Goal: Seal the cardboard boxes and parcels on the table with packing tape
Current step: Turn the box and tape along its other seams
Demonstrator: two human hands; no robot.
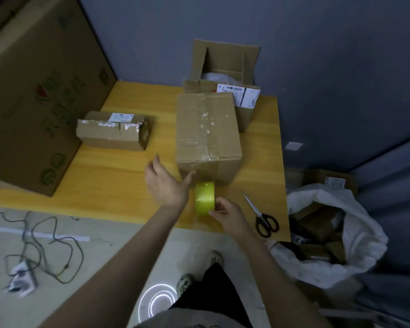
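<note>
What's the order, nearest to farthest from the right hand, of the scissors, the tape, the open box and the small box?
1. Tape, pinched by the right hand.
2. Scissors, just to its right.
3. Small box, far left, and open box, at the back: too close to call.

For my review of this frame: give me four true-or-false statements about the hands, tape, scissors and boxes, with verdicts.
1. The right hand grips the tape roll. True.
2. The left hand holds the scissors. False: they lie on the table, right of the roll; that hand holds nothing.
3. The back box has its flaps open. True.
4. The small box sits right of the scissors. False: it sits far to their left.
</note>
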